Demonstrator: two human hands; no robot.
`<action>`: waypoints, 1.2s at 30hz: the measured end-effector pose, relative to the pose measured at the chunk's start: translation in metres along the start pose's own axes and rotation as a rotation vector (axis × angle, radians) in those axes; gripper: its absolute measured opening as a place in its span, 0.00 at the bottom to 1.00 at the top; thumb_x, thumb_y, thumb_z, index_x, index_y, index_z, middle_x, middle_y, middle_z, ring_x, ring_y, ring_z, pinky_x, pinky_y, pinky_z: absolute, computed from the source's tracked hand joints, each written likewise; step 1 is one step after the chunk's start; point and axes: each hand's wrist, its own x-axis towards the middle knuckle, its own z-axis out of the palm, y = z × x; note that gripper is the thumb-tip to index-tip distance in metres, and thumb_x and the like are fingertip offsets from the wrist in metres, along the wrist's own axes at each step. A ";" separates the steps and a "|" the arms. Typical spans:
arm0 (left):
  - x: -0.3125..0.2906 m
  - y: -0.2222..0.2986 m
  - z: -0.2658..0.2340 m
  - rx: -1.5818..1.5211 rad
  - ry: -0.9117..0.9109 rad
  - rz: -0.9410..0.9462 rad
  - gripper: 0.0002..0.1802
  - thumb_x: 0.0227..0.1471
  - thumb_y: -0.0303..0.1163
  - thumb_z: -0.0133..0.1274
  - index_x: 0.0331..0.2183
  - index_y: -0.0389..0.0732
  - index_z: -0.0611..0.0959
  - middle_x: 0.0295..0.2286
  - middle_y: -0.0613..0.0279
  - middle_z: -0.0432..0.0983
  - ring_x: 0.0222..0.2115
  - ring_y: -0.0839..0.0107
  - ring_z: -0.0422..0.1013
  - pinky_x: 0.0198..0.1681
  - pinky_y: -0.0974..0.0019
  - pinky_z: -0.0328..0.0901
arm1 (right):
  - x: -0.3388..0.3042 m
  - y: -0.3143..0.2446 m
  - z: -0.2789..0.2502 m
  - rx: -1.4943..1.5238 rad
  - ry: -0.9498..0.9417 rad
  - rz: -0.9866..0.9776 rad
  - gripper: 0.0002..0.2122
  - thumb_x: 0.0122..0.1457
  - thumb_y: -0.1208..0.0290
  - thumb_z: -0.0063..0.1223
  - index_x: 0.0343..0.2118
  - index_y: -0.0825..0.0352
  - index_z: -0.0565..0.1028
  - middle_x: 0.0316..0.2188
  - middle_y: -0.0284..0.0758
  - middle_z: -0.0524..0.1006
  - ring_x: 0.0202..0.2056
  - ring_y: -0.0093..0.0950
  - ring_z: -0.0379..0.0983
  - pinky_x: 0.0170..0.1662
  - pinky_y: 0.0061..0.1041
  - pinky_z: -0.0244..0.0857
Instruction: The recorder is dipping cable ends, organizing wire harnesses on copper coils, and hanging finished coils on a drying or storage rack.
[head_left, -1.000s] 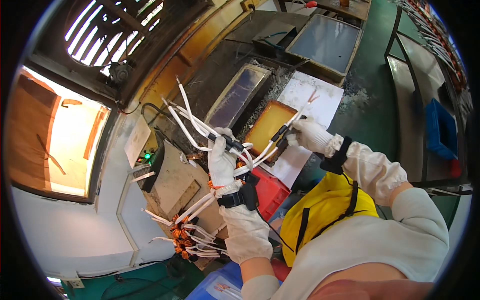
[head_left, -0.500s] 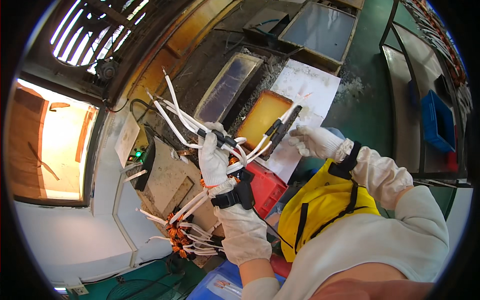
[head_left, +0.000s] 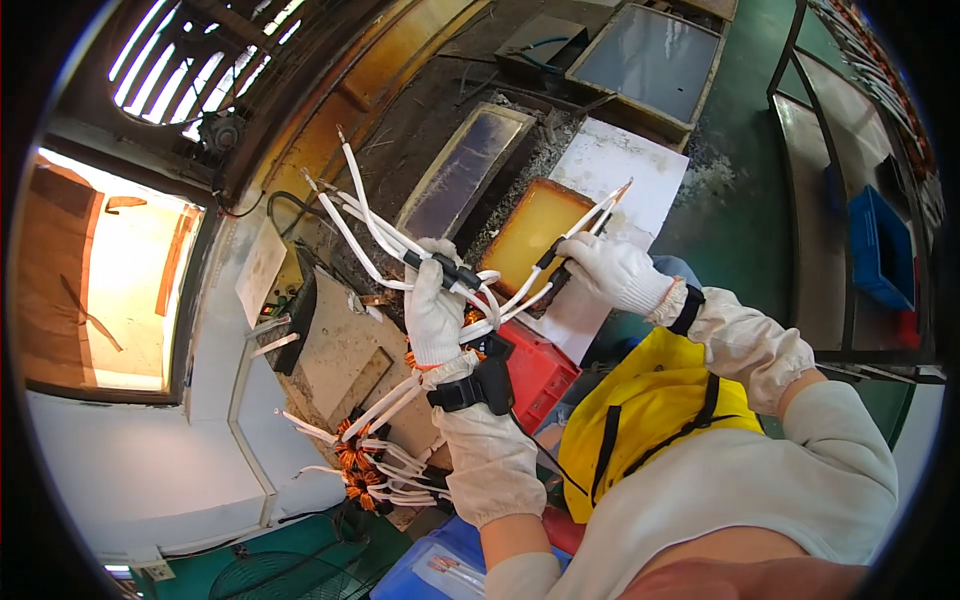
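In white knit gloves and pale sleeves, I work with both hands over the bench. My left hand (head_left: pixel 433 318) is wrapped round a copper-wound coil (head_left: pixel 474 316) and its white sleeved leads. Several of these leads (head_left: pixel 362 210) fan out to the upper left, with bare ends and black sleeves near my fingers. On the other side, my right hand (head_left: pixel 612 270) is closed round a pair of leads (head_left: pixel 603 210) near their black sleeve (head_left: pixel 548 256). Their coppery tips point up and right. Most of the coil is hidden by my left hand.
A dark-rimmed square pan of amber material (head_left: pixel 540 225) lies beyond my hands. Left of it is a long shallow trough (head_left: pixel 468 170). White sheet (head_left: pixel 625 165), red bin (head_left: pixel 535 375), and more wound coils (head_left: pixel 355 455) surround me. A rack with a blue crate (head_left: pixel 880 250) stands right.
My right hand has moved left and slightly up from beside the leads and closed round them. My left hand still holds the coil, nearly in place.
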 end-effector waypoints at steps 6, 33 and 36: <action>-0.003 0.004 0.001 0.014 -0.078 0.004 0.12 0.53 0.29 0.46 0.42 0.41 0.71 0.35 0.60 0.70 0.33 0.72 0.68 0.34 0.48 0.72 | 0.002 -0.002 -0.001 -0.094 -0.095 0.077 0.10 0.55 0.67 0.44 0.37 0.66 0.69 0.26 0.41 0.73 0.27 0.39 0.72 0.31 0.36 0.66; -0.007 0.005 0.013 0.035 -0.013 -0.002 0.12 0.53 0.29 0.45 0.41 0.41 0.71 0.34 0.61 0.70 0.32 0.72 0.68 0.33 0.49 0.72 | 0.041 -0.009 -0.007 1.479 0.133 0.740 0.15 0.62 0.57 0.38 0.31 0.65 0.69 0.20 0.31 0.69 0.15 0.20 0.62 0.18 0.19 0.58; -0.005 0.007 0.012 -0.003 -0.018 -0.010 0.15 0.51 0.30 0.50 0.42 0.39 0.71 0.34 0.59 0.73 0.33 0.70 0.70 0.36 0.68 0.67 | 0.043 -0.013 -0.012 1.523 0.157 0.747 0.16 0.61 0.57 0.39 0.25 0.65 0.68 0.15 0.30 0.65 0.12 0.20 0.58 0.15 0.18 0.54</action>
